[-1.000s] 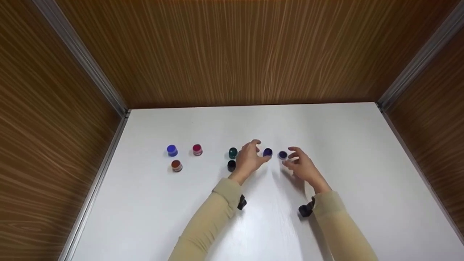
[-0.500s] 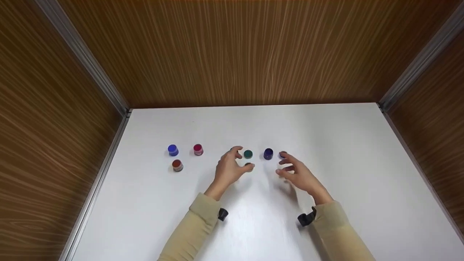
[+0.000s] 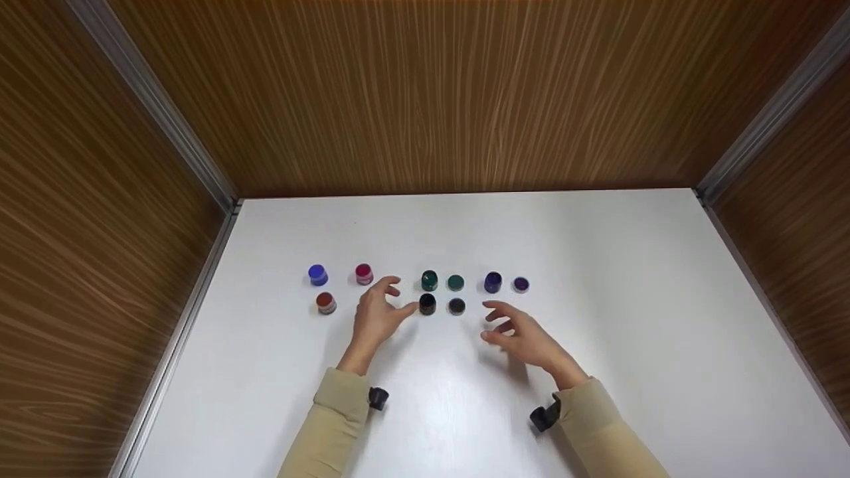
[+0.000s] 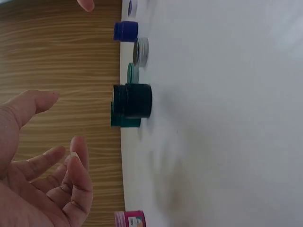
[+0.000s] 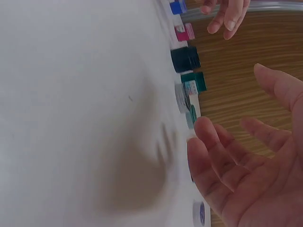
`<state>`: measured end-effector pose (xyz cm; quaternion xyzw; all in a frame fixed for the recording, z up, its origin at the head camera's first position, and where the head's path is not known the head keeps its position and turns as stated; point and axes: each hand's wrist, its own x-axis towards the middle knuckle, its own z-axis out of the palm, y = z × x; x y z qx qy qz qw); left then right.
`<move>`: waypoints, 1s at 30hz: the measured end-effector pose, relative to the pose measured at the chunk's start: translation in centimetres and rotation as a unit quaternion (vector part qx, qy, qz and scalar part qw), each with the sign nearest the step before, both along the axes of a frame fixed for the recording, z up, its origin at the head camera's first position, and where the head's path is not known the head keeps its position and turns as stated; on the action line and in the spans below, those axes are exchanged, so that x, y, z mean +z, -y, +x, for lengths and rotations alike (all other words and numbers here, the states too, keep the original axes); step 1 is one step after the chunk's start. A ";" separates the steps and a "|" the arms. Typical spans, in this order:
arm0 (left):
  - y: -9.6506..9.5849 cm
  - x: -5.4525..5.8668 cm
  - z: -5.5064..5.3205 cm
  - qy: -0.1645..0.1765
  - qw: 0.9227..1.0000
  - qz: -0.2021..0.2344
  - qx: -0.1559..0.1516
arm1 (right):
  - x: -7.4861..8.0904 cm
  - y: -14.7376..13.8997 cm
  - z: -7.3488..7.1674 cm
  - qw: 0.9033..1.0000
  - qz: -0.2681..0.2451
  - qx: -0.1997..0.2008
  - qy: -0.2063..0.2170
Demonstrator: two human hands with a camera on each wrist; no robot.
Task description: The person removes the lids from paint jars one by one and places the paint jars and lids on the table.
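Note:
My left hand hovers left of the uncapped black paint jar, fingers loosely bent and holding nothing. In the left wrist view a gap separates the hand from that dark jar. Right of the jar lies its dark lid. Just behind stand an uncapped green jar with a green lid beside it. Farther right are an uncapped purple jar and its purple lid. My right hand hangs in front of the purple pair, fingers relaxed, with nothing in it.
Three capped jars stand at the left: blue, pink-red and brown. The white table is bounded by wood-grain panels at the back and sides.
My left hand has moved left, from beside the purple jar past the green and black ones. My right hand has drawn back toward me and left, away from the purple lid.

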<state>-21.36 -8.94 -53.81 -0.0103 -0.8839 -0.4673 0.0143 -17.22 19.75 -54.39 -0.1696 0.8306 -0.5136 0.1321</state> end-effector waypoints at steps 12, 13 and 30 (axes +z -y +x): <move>5.7 -0.8 0.2 -0.003 0.994 -0.044 0.098 | 1.7 3.4 1.0 0.999 0.012 0.043 -0.003; 6.1 -0.8 0.2 -0.002 0.993 -0.046 0.106 | 1.2 3.5 0.9 0.999 0.013 0.044 -0.005; 10.9 -2.5 -1.5 0.103 0.977 -0.061 0.176 | -1.4 4.2 -0.4 0.998 0.015 0.062 -0.004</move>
